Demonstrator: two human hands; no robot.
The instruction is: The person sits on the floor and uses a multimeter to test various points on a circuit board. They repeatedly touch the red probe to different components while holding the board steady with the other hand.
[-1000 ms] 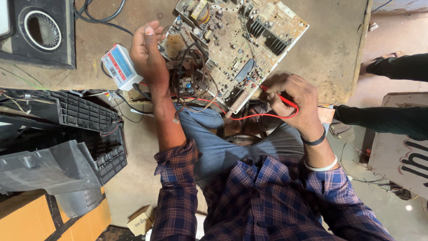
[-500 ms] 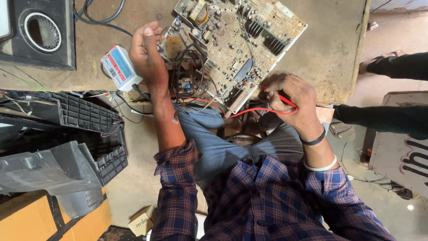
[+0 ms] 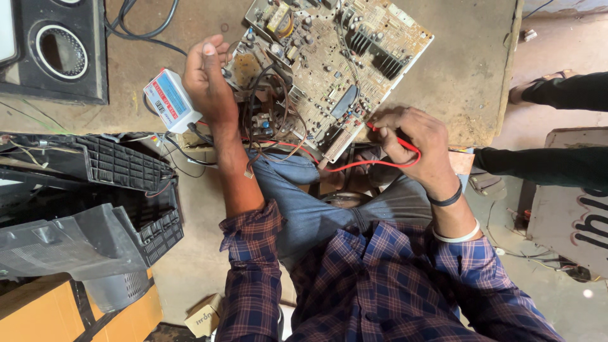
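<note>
A large tan circuit board with heat sinks and loose wires lies tilted on a worn table. My left hand is at the board's left edge with its fingers pinched shut. A black lead trails from under the wrist, and the tip it holds is hidden. My right hand grips a red test probe at the board's near corner. The probe's red wire loops back under the board. A white and blue meter box lies just left of my left hand.
A black speaker cabinet stands at the far left of the table. Black and grey plastic casing parts are piled at the left above an orange box. Another person's dark sleeves reach in from the right.
Both hands stay in nearly the same places on the board. Only the view shifts slightly.
</note>
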